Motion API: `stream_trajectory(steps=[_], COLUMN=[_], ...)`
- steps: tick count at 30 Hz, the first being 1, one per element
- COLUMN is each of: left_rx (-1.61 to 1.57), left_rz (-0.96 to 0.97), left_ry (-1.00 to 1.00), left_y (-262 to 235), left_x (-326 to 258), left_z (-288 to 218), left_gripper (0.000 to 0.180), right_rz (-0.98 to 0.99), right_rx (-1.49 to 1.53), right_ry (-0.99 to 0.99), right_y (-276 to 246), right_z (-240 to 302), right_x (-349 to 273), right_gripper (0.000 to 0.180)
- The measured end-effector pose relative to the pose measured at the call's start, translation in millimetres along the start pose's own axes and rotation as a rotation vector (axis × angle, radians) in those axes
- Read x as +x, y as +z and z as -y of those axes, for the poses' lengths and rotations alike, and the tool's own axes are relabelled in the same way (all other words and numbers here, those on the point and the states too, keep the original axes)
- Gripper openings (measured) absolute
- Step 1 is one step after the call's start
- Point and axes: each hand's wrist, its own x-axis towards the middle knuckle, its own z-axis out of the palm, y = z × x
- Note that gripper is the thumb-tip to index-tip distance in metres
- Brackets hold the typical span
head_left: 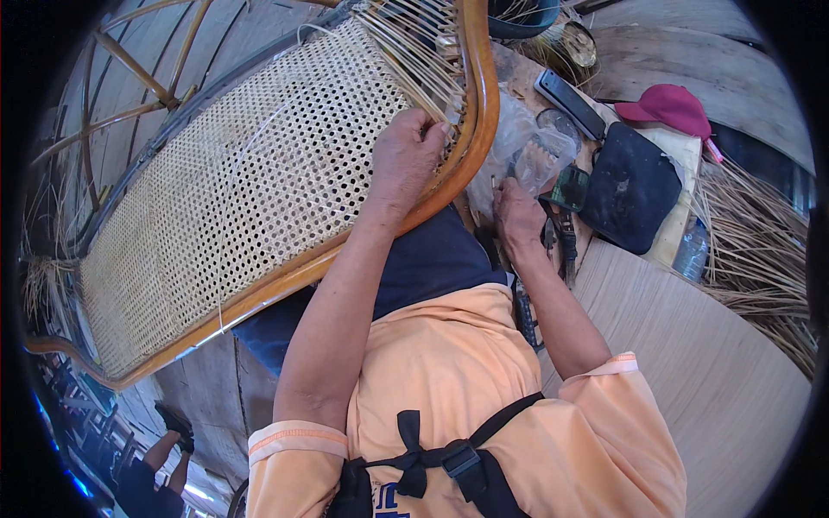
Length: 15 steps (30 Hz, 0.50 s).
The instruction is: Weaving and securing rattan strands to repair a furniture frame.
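A wooden chair frame [259, 293] with a woven cane panel [233, 190] lies tilted across my lap. My left hand [406, 160] rests on the panel near its right rim, fingers curled onto loose cane strands [414, 43] by the wooden edge. My right hand [515, 216] is lower right, beside the frame, reaching among small tools [561, 233] on a surface; whether it grips one I cannot tell. A clear plastic bag [522, 142] lies just above that hand.
A dark blue pouch [629, 186] and a maroon cap [669, 105] lie at right. Bundles of cane strands [760, 250] spread at far right beside a plastic bottle [691, 250]. A round wooden board [691, 363] sits lower right. Another person [160, 466] is at bottom left.
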Motion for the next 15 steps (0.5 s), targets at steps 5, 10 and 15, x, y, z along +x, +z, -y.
stream_trajectory(steps=[5,10,15], left_rx=[0.024,-0.037,0.015], left_rz=[-0.024,-0.005,0.01], left_ry=[0.015,-0.022,0.028], left_y=[2.0,-1.1,0.8], left_x=[0.5,0.9,7.2], left_z=[-1.8,-2.4,6.3], left_gripper=[0.024,0.023,0.02], right_rz=[-0.028,-0.102,-0.433], right_rx=[0.026,0.143,0.242], right_ry=[-0.015,-0.07,-0.186], right_y=[4.0,-8.8,-12.3], right_z=[-5.9,-5.1,-12.3], right_x=[-5.7,-15.7,-16.2], right_gripper=[0.018,0.017,0.013])
